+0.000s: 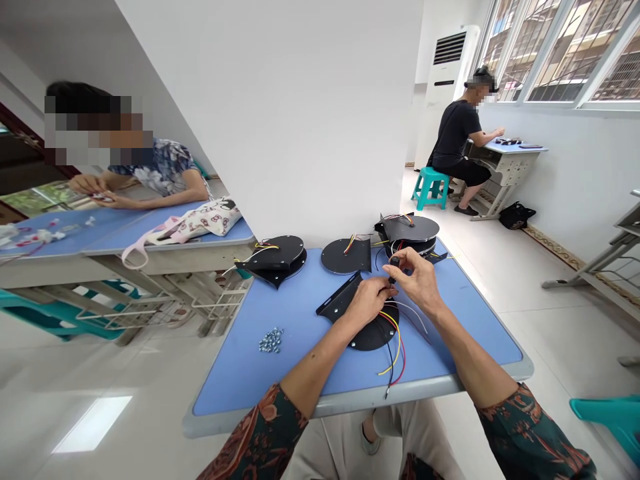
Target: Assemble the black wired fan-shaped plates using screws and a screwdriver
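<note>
My right hand (415, 277) grips the short black handle of a screwdriver (395, 262), held upright over a black round plate (373, 339). Beside its lower end, the fingers of my left hand (371, 300) are pinched together against the plate. Whatever they hold there is hidden. The plate lies flat on the blue desk, its bracket-like straight edge toward the upper left, with screw heads around the rim. Yellow, red, black and white wires (401, 350) trail from it toward the desk's front edge. A small pile of silver screws (271, 340) lies left of my left forearm.
At the desk's back stand more black plates: a pair (280, 253) at left, a single plate (345, 257) in the middle, a stack (413, 229) at right. A white wall (300, 120) rises behind. One person (170, 167) sits at left, another (457, 133) by the window.
</note>
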Demonstrator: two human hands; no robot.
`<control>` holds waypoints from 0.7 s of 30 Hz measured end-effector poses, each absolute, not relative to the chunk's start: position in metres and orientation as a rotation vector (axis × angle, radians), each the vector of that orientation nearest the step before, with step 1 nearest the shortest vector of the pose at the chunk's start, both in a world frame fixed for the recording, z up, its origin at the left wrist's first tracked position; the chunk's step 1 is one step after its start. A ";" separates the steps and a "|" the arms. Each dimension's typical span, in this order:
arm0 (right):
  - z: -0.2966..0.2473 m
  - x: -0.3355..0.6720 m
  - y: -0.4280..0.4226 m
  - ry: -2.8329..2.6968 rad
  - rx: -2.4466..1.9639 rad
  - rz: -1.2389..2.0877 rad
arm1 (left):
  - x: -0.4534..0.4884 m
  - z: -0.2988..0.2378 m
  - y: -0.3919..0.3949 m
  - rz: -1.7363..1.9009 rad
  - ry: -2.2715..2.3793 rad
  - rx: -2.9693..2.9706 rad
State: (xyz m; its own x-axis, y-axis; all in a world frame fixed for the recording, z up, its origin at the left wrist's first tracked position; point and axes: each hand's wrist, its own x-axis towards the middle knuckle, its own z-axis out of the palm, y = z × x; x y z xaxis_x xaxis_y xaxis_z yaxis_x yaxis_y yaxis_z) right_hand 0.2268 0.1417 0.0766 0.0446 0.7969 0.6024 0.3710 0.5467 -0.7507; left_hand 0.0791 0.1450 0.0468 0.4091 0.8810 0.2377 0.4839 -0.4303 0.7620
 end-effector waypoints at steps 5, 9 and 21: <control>0.081 0.235 0.143 -1.594 -0.959 0.549 | 0.076 0.047 0.143 0.948 1.052 1.949; 0.084 0.239 0.144 -1.732 -0.768 0.846 | 0.075 0.045 0.144 0.913 1.029 1.970; 0.081 0.238 0.145 -1.629 -0.853 0.539 | 0.078 0.044 0.146 0.928 1.102 2.009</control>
State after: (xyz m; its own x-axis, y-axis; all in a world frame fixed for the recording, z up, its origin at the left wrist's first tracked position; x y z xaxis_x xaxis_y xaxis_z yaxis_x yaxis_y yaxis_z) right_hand 0.2375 0.1448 0.0806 -0.0734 0.7712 0.6324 0.2417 0.6289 -0.7389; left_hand 0.0780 0.1456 0.0443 0.3941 0.8792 0.2677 0.4136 -0.4298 0.8027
